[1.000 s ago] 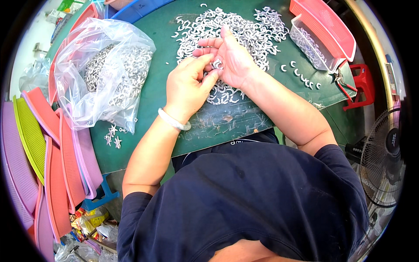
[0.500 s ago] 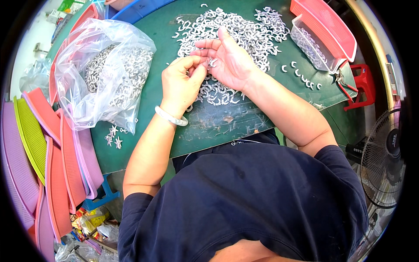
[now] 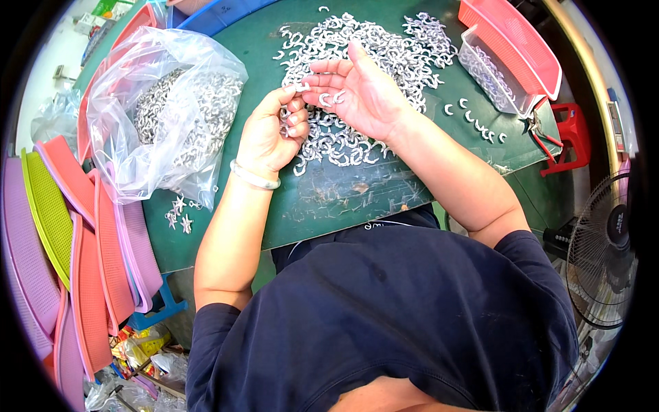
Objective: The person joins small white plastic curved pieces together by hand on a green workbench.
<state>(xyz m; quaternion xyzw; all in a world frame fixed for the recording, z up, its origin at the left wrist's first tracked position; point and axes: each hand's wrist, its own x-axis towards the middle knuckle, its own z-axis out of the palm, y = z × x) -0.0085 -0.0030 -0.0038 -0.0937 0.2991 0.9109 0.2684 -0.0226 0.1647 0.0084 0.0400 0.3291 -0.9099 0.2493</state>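
My left hand (image 3: 272,134), with a pale bangle (image 3: 255,177) at its wrist, pinches a small silvery crescent piece (image 3: 301,87) between thumb and forefinger. Its other fingers are curled in. Close beside it, my right hand (image 3: 371,99) is turned palm up, fingers stretched out and thumb apart. Two crescent pieces lie loose on it, one crescent (image 3: 324,99) near the fingers and another crescent (image 3: 338,97) closer to the palm. Behind and beneath both hands spreads a large pile of crescent pieces (image 3: 343,147) on the green table (image 3: 329,206).
At left stands a clear plastic bag (image 3: 113,130) full of small metal pieces, with star-shaped pieces (image 3: 186,224) near it. Stacked baskets (image 3: 89,295) crowd the left edge. To the right are a clear box (image 3: 511,103), a pink basket (image 3: 542,55), pliers (image 3: 542,141) and a fan (image 3: 604,247).
My left hand has drawn back slightly from the right palm and rotated, lifting a crescent piece in its fingertips. Two crescents now show on the right palm, which has barely moved.
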